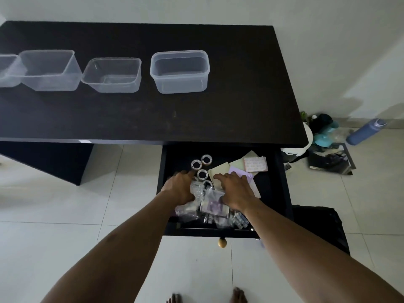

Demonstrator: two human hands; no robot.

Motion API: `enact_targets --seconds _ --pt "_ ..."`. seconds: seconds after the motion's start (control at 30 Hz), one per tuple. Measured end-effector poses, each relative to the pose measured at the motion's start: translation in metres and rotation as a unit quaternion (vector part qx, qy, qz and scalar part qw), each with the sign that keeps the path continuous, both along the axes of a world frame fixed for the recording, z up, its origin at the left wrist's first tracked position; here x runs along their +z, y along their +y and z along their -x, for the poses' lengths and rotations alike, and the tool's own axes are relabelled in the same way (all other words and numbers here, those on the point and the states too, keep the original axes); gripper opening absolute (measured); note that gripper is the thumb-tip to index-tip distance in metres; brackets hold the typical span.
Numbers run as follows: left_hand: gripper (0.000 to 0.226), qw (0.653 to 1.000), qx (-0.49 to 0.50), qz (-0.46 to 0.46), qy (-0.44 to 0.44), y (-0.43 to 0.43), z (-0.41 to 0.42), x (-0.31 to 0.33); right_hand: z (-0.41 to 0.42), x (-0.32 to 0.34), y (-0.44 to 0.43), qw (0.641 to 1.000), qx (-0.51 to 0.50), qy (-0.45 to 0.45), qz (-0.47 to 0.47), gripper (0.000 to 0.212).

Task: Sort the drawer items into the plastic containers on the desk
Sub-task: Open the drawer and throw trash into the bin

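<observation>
The drawer [282, 182] is hanging open under the desk's [153, 117] front right corner, holding the items. Small tape rolls [196, 164] are lying toward its back left, papers [220, 169] toward its back right, and clear plastic bags [209, 197] are crowding its front edge. The left hand [180, 189] is reaching in beside the rolls, fingers stretched forward and blurred, gripping nothing visible. The right hand [237, 191] is pressing flat on the papers with fingers spread. Four clear plastic containers [180, 72] are standing in a row along the desk's back half, running to its left edge. A blue bottle [366, 131] is lying on the floor [54, 204] beyond the desk's right edge.
</observation>
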State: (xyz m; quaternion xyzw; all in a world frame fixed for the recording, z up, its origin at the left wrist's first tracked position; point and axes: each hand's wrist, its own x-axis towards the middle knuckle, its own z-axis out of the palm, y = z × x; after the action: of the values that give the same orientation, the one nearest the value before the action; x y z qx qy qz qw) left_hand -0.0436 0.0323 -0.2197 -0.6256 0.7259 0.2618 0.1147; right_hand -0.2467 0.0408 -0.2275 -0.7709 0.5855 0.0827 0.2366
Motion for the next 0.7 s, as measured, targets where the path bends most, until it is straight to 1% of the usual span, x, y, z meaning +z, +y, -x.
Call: enact_targets --seconds 0.1,0.2,0.27,0.37,0.43,0.57,0.63,0.7 --pt "0.078 0.999 -0.009 0.043 0.0 0.0 0.001 0.005 -0.002 0.002 0.001 1.0 -0.014 -0.013 -0.008 0.067" --pt "0.069 0.998 -0.012 0.056 0.02 0.0 -0.001 0.011 -0.004 0.004 0.005 0.999 -0.01 -0.027 -0.016 0.042" --pt "0.069 0.999 0.004 0.026 0.042 -0.001 -0.002 0.013 -0.004 0.005 0.009 0.998 -0.021 -0.036 -0.05 0.03" --pt "0.066 0.997 -0.004 -0.043 0.061 -0.003 -0.006 0.014 -0.006 0.007 0.012 0.993 -0.039 -0.053 -0.101 0.023" --pt "0.065 0.995 -0.025 -0.079 0.058 -0.003 -0.007 0.014 -0.008 0.009 0.013 0.991 -0.036 -0.061 -0.118 0.022" --pt "0.06 0.993 -0.023 -0.095 0.067 -0.001 -0.01 0.013 -0.01 0.013 0.012 0.988 -0.041 -0.064 -0.138 0.039" --pt "0.062 0.992 -0.023 -0.108 0.066 0.0 -0.01 0.012 -0.008 0.015 0.012 0.984 -0.04 -0.054 -0.164 0.037" --pt "0.071 0.989 -0.022 -0.13 0.063 0.002 -0.01 0.011 -0.006 0.017 0.014 0.98 -0.038 -0.045 -0.19 0.034"
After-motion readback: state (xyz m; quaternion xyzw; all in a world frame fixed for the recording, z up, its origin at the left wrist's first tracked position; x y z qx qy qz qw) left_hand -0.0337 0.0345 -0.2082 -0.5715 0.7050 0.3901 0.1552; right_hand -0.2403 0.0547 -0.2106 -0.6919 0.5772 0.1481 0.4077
